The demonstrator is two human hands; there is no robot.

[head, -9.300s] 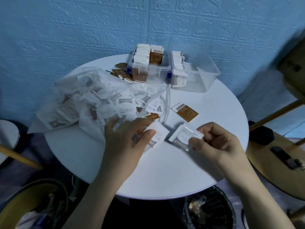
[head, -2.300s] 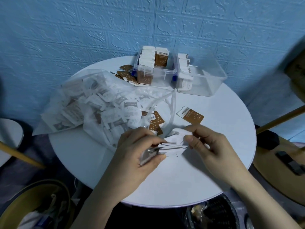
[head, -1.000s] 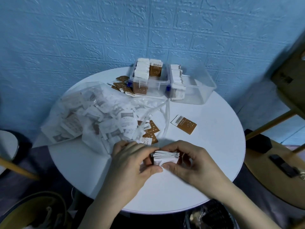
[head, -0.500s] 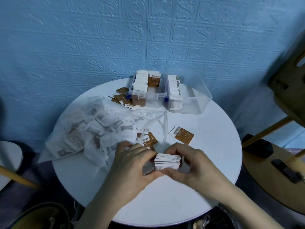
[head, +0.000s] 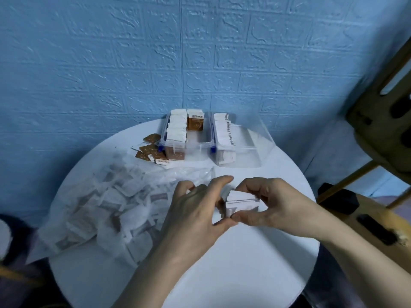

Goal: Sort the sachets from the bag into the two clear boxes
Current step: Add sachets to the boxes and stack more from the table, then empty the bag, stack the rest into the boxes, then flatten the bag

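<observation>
While a squared stack of white paper sachets (head: 241,203) sat above the round white table (head: 233,263), the right hand (head: 273,203) gripped it with curled fingers and thumb; the left hand (head: 195,210) pinched its other end. Beside them lay the clear plastic bag of sachets (head: 106,203); two clear plastic boxes (head: 189,147) (head: 251,152), partly filled, stood well beyond.

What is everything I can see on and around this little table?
table: one, white, round, centre
plastic bag: one, clear, full of sachets, table's left
left box: one, clear, rows of white and brown sachets, far edge
right box: one, clear, white sachets along its left side
loose brown sachets: several, beside left box
sachet stack: one, white, held between both hands
wall: blue, brick-patterned, behind
left hand: grips stack
right hand: grips stack
</observation>
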